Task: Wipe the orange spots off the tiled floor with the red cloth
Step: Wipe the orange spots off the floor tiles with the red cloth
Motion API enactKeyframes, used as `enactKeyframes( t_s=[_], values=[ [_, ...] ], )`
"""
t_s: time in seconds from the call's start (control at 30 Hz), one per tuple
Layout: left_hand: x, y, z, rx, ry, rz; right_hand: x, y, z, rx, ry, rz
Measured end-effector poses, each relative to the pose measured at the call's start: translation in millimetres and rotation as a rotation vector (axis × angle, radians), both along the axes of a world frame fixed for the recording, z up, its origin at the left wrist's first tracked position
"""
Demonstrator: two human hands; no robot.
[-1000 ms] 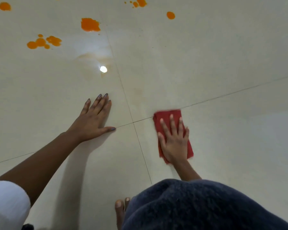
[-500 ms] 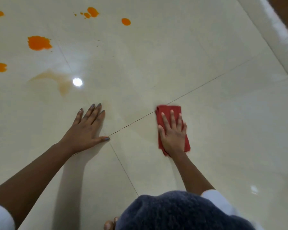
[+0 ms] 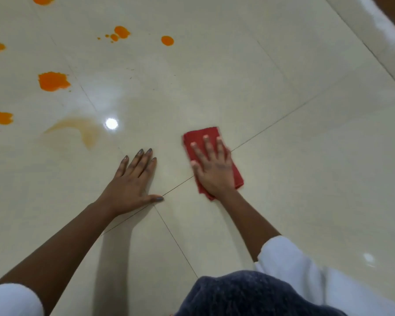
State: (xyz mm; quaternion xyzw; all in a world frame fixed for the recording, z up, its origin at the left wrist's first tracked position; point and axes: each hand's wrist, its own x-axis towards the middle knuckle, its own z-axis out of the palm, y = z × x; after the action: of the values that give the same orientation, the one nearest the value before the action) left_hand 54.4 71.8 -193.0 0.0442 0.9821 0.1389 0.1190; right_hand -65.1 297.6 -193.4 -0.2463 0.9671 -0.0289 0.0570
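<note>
Far to the left of the wiping hand and well ahead of it, the orange spots (image 3: 53, 81) lie scattered over the tiled floor (image 3: 283, 106): a big ragged blot, smaller blobs at the left edge, and a cluster and a round dot further off. They are bright, opaque and sharp-edged, so I judge them not yet wiped. Nearer, just ahead and left of the propping hand, a pale brownish smear (image 3: 80, 131) curves beside a round glare of light (image 3: 111, 123); it looks like thin residue needing another pass. The left hand (image 3: 132, 183) lies flat on the floor, fingers straight and close together, thumb out along a grout line (image 3: 178, 187). It holds nothing and most likely props the leaning body. Just to its right, not touching it, the right hand (image 3: 214, 169) presses flat on the red cloth (image 3: 211, 131), fingers spread and straight rather than curled round it, probably to spread pressure for scrubbing. The cloth is folded into a thick rectangle straddling the grout line, its far edge and right side showing past the hand. Far right of the grip, a white ledge (image 3: 374, 35) borders the floor.
</note>
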Motion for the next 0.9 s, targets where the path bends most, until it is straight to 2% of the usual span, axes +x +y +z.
enactKeyframes(
  t_s=[0.13,0.17,0.23,0.33,0.4,0.5,0.57,0.63,0.7,0.8,0.9],
  values=[
    [26,-40,5,-0.026,-0.031,0.128,72,-10,-2,-0.01,-0.023,0.32],
    [38,-55,7,-0.042,-0.044,0.173,76,-3,-2,-0.039,-0.019,0.316],
    [60,-78,8,-0.046,-0.071,0.246,58,-2,-1,-0.079,0.0,0.169],
    [75,-91,11,-0.039,-0.103,0.342,11,-54,2,-0.068,-0.02,0.06],
    [79,-94,12,-0.019,-0.108,0.461,3,-111,2,-0.013,-0.06,0.181],
    [87,-104,14,0.002,-0.137,0.662,40,-165,2,-0.014,-0.091,0.424],
    [97,-113,15,0.011,-0.158,0.723,72,-150,0,-0.041,-0.091,0.599],
    [105,-117,17,0.02,-0.179,0.73,69,-120,-1,-0.074,-0.079,0.718],
    [109,-115,17,0.007,-0.198,0.727,37,-116,-5,-0.049,-0.048,0.667],
    [107,-112,15,-0.012,-0.212,0.733,-8,-178,0,-0.051,-0.021,0.441],
    [103,-113,14,-0.026,-0.221,0.722,2,-253,2,0.009,-0.093,0.473]
  ],
)
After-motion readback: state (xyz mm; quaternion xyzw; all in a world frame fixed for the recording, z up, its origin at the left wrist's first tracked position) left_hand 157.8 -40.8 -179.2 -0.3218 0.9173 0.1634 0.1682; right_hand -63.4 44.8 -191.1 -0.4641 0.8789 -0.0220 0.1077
